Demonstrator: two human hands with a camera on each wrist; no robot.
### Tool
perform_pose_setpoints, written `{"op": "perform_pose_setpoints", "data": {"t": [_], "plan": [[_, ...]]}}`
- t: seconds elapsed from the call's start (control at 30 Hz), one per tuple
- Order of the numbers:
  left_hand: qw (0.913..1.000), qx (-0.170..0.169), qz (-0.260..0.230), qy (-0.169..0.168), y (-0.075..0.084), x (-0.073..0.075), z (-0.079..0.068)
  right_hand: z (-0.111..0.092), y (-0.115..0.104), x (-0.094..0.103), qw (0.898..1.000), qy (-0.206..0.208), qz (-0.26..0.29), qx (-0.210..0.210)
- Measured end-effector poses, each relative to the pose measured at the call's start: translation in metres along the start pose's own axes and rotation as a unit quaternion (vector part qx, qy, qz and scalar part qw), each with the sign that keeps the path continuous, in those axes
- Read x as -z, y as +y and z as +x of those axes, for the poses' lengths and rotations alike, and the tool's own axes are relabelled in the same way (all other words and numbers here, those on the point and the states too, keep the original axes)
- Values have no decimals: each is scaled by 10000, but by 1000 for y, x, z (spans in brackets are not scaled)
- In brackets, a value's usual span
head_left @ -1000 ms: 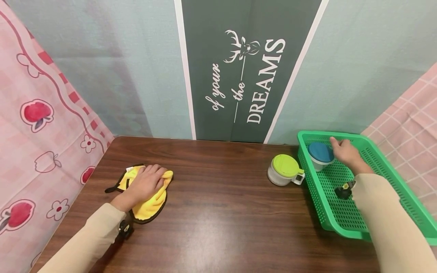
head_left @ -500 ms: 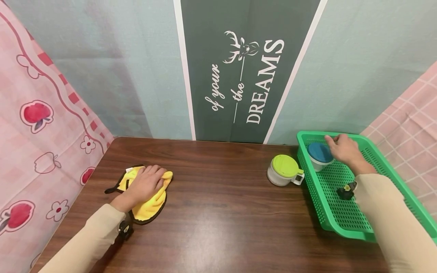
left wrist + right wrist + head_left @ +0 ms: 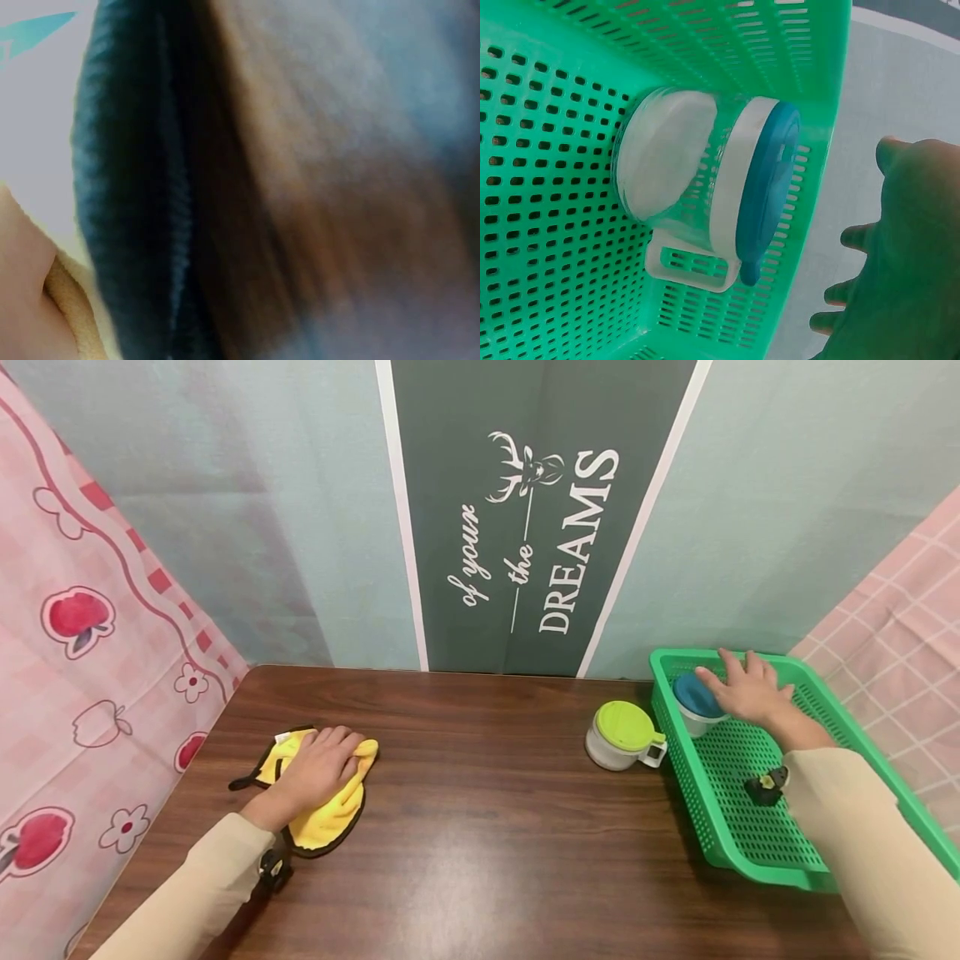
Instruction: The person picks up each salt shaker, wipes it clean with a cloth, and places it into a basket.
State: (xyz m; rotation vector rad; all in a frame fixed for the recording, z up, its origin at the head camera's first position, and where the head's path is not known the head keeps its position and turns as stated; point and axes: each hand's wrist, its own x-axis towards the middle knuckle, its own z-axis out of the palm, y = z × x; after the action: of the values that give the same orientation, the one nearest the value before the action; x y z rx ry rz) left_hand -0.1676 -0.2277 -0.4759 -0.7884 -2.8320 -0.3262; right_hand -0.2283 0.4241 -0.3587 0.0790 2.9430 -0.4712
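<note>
On the left of the table my left hand (image 3: 318,768) rests on a yellow cloth (image 3: 330,822) with dark edging. The left wrist view is mostly a blur, with the cloth's dark edge (image 3: 131,180) close up. At the right, my right hand (image 3: 750,691) is above the green basket, fingers spread and holding nothing. Below and beside it, in the basket's far left corner, stands a seasoning jar (image 3: 699,702) with a blue lid. In the right wrist view this clear jar (image 3: 667,154) has a white handle and white contents; the hand is apart from it.
A second seasoning jar (image 3: 622,735), with a lime-green lid and white handle, stands on the table just left of the green basket (image 3: 693,802). Curtains hang behind the brown wooden table (image 3: 487,827) and at both sides.
My right hand's fingers have spread apart, and the hand has shifted slightly left over the blue-lidded jar. The left hand and cloth stay in place.
</note>
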Motion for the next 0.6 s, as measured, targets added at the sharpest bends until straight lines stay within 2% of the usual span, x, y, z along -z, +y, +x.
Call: {"op": "perform_pose_setpoints", "data": {"t": [0.27, 0.6], "plan": [[9999, -95, 32, 136, 0, 0, 0, -10, -19, 1, 9990, -277, -271, 216], [10000, -6, -7, 48, 1, 1, -1, -22, -50, -4, 9969, -244, -454, 591]]}}
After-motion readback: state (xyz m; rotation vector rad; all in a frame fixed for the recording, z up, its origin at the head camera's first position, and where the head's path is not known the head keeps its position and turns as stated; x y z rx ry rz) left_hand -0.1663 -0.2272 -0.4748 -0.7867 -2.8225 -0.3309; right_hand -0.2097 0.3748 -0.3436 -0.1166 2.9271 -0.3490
